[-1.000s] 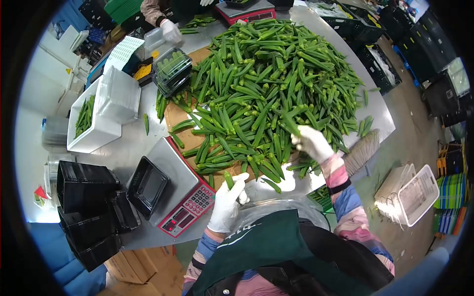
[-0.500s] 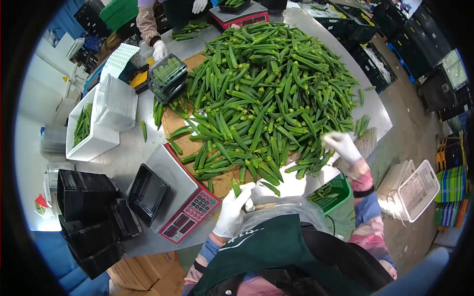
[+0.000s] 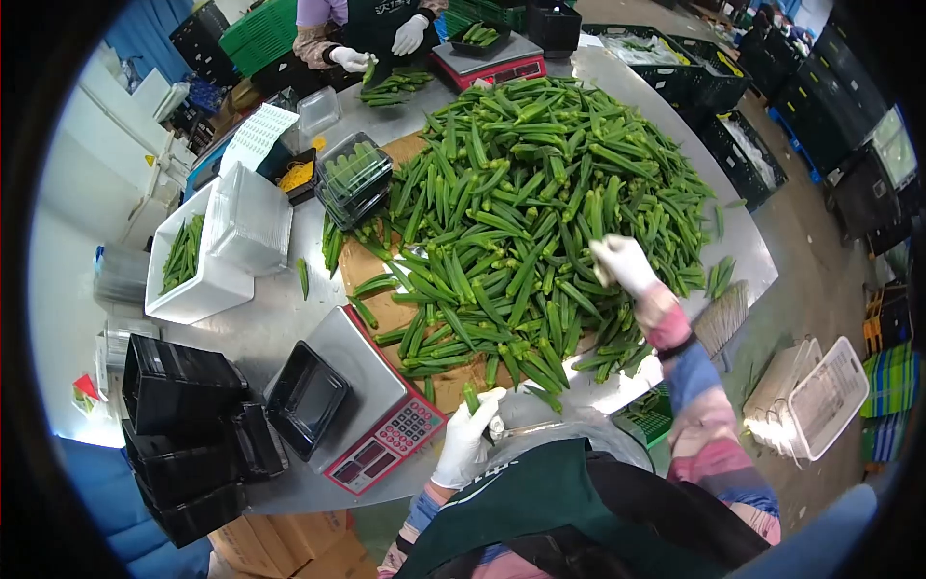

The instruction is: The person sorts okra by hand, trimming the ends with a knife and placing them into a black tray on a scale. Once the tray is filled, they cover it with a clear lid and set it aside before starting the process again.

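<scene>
A large heap of green okra [image 3: 540, 212] lies on the metal table. My left hand [image 3: 467, 444], in a white glove, is closed around an okra pod [image 3: 471, 396] near the table's front edge. Over the right part of the heap is my right hand [image 3: 625, 265], also gloved, with its fingers curled; what they hold, if anything, is too small to make out. Left of my left hand, an empty black tray [image 3: 308, 399] rests on a red and silver scale [image 3: 371, 425].
Stacked black trays [image 3: 183, 386] stand at the left, behind them a white foam box [image 3: 203, 289] with okra and clear lids. A clear-lidded pack [image 3: 353, 183] sits beside the heap. Across the table, a co-worker's gloved hands [image 3: 411, 35] are near a second scale [image 3: 490, 63].
My right hand has moved up and left over the heap. My left hand still holds the pod. The view has shifted, and more of the co-worker shows, both hands now near the far okra.
</scene>
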Available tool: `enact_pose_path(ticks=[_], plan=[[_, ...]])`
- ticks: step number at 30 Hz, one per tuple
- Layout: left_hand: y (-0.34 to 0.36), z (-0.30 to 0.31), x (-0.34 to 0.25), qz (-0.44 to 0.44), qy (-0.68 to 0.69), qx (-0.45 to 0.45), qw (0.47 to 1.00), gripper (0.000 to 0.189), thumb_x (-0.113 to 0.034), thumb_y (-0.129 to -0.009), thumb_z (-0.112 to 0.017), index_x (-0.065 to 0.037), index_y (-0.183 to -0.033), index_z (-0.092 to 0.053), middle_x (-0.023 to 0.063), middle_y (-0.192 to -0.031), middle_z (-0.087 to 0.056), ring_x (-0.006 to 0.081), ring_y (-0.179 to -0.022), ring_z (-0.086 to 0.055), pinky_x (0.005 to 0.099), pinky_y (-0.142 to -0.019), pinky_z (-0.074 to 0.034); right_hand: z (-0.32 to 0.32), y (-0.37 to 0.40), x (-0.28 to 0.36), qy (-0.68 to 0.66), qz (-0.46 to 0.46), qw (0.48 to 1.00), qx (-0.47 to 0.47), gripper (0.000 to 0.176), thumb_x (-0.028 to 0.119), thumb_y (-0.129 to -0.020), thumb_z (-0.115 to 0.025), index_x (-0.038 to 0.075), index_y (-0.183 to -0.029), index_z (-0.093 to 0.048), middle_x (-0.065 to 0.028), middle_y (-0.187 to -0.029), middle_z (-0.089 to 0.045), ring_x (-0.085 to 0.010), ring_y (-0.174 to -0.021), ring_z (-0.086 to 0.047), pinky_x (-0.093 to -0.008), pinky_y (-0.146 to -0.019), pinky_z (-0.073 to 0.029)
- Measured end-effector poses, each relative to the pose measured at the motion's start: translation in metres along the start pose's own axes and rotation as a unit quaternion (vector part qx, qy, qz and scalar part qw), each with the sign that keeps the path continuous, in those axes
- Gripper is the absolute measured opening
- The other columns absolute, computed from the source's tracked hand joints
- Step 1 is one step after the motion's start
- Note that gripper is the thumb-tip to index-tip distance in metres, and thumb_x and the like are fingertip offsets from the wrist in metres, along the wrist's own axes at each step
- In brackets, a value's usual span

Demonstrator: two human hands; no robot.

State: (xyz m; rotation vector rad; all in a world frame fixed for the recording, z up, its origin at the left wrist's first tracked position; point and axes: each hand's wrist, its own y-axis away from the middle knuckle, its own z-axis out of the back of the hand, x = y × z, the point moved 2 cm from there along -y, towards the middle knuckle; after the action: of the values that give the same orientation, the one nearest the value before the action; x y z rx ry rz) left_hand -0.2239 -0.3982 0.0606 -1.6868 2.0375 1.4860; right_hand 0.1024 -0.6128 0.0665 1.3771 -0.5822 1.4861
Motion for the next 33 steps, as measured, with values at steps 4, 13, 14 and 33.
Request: enact_pose_path(ticks=[4, 13, 14, 33], plan=[[-0.003, 0.000, 0.003, 0.010, 0.007, -0.005, 1.000, 0.030, -0.015, -0.102, -0.060, 0.003, -0.125, -0.062, 0.0001, -0.080, -0.057, 0.0083, -0.067, -0.053, 0.0238, -0.060, -0.042, 0.053, 0.111, -0.022, 0.079, -0.093, 0.972, 0.200, 0.028, 0.026, -0.096, -0.068, 0.003, -0.079, -0.065, -0.0054, -0.064, -0.066, -0.0115, -0.059, -0.064, -0.0263, -0.056, -0.049], [-0.010, -0.012, 0.005, 0.039, -0.010, -0.004, 0.999, 0.031, -0.015, -0.101, -0.059, 0.002, -0.126, -0.062, 0.0011, -0.072, -0.057, 0.0101, -0.064, -0.051, 0.0260, -0.061, -0.043, 0.103, 0.105, -0.031, 0.299, -0.059, 0.950, 0.062, 0.028, 0.025, -0.091, -0.069, 0.000, -0.103, -0.074, -0.0134, -0.085, -0.074, -0.0203, -0.078, -0.072, -0.0330, -0.075, -0.056], [-0.009, -0.012, 0.003, 0.042, -0.018, -0.005, 0.999, 0.031, -0.015, -0.101, -0.059, 0.002, -0.126, -0.062, 0.0011, -0.072, -0.056, 0.0103, -0.064, -0.051, 0.0259, -0.061, -0.043, 0.089, 0.081, -0.014, 0.273, 0.008, 0.962, 0.018, 0.029, 0.027, -0.091, -0.068, 0.001, -0.102, -0.074, -0.0156, -0.089, -0.074, -0.0223, -0.078, -0.072, -0.0340, -0.075, -0.056], [-0.006, 0.019, 0.001, 0.026, 0.024, -0.061, 0.998, 0.029, -0.019, -0.101, -0.058, -0.002, -0.125, -0.061, 0.0000, -0.068, -0.055, 0.0123, -0.061, -0.052, 0.0316, -0.065, -0.048, 0.017, -0.142, 0.090, 0.015, 0.181, 0.973, -0.142, 0.027, 0.023, -0.094, -0.065, -0.001, -0.101, -0.073, -0.0026, -0.081, -0.071, -0.0085, -0.075, -0.061, -0.0259, -0.069, -0.048]])
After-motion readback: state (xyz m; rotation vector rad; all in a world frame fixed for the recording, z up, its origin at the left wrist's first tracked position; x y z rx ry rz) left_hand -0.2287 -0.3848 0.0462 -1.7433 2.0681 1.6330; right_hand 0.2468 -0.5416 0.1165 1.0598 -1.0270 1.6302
